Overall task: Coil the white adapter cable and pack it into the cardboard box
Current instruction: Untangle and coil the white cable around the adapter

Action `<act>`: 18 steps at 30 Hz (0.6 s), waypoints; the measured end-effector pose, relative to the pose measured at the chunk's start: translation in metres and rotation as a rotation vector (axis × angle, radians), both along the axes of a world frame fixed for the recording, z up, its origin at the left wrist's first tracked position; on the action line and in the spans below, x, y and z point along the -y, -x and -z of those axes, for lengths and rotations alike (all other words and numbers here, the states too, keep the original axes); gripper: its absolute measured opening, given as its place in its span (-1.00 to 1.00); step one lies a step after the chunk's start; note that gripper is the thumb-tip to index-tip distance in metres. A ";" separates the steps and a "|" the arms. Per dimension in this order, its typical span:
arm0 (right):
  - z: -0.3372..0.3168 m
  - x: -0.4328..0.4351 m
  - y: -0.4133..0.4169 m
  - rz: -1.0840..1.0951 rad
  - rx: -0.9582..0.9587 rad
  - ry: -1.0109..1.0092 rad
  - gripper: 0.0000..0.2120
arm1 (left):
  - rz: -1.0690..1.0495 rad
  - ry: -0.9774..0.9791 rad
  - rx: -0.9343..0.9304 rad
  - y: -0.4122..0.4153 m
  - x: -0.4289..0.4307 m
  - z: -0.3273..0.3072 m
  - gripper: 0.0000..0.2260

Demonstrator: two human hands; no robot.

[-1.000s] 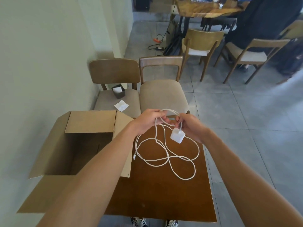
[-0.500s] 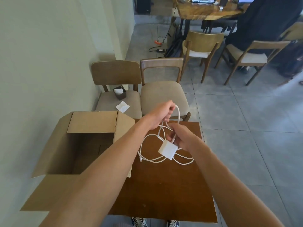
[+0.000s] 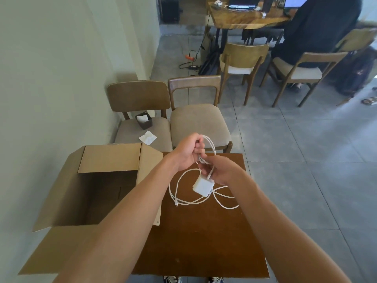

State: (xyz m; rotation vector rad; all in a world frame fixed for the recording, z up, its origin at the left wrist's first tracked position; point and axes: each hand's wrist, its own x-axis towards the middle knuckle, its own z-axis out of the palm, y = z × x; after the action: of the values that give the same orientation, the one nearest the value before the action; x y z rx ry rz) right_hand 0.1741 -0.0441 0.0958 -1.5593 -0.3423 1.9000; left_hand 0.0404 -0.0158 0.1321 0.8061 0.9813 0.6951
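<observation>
Left hand: fingers curled round a raised loop of the thin white adapter cable.
Right hand: just below the left, pinching cable strands; the square white adapter block hangs under it.
Cable: one loop gathered between the hands, the rest sprawled loose on the dark brown wooden table.
Box: the open brown cardboard box stands left of the table, with no cable showing inside.
Progress: judged early; most of the coiling and all the packing remain.

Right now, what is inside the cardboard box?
The cardboard box shows only bare brown inner walls and a shadowed floor; no item is visible inside. Its right near corner is covered by the left forearm. The white adapter cable is outside, over the table.
</observation>
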 end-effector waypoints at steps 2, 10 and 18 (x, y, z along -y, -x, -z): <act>0.003 -0.005 -0.001 0.070 0.102 -0.046 -0.77 | -0.017 0.058 -0.002 0.004 0.002 0.005 -0.71; -0.007 -0.003 -0.022 -0.166 0.423 -0.431 -0.61 | 0.158 0.110 -0.113 0.025 0.006 0.032 -0.83; -0.028 -0.002 -0.019 -0.664 0.759 -0.737 -0.78 | 0.225 -0.344 -0.565 0.019 0.012 0.045 -0.28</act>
State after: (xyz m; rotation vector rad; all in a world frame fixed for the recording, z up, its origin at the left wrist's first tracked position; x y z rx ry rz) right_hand 0.1928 -0.0426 0.1241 -1.6445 -1.8370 1.2095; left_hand 0.0210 -0.0277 0.0874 1.4425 1.2656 0.4486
